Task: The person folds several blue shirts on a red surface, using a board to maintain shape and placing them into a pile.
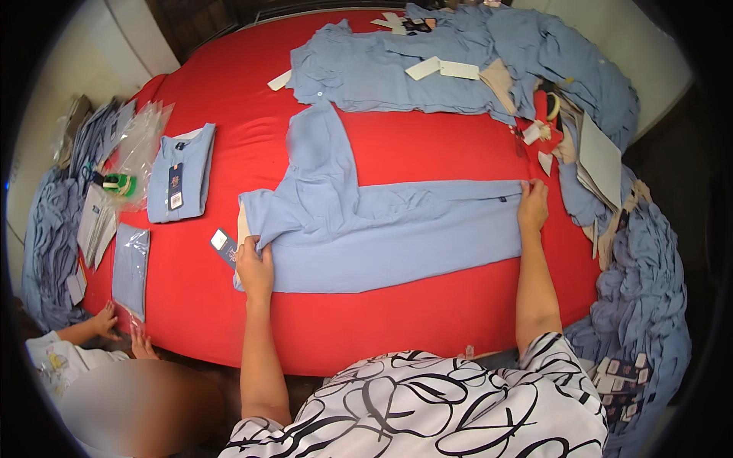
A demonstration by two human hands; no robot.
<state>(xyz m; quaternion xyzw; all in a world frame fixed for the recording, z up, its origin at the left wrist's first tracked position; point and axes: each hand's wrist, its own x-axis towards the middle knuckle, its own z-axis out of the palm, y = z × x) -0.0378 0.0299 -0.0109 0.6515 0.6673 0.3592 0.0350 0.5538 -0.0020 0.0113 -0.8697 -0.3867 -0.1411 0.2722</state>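
Two bare hands on one light-blue shirt (382,229), spread lengthwise across the red table (343,328). Left hand (255,269): fingers closed on the shirt's collar end, next to a dark hang tag (223,244). Right hand (533,206): laid flat, fingers together, pressing the shirt's far end near the table's right side. Hands well apart, one at each end of the garment. One sleeve runs up and away from the body of the shirt toward the table's far edge.

Further items: folded blue shirt with tag (182,183), left part of table; bagged folded shirt (131,269) just below it; clear plastic bags (141,149) at the left edge; heap of blue shirts (427,69) along the far side, white card inserts (443,69) on top; stack of cardboard sheets (599,156) at right. Another person's small hands (122,332) rest on the table's near-left corner
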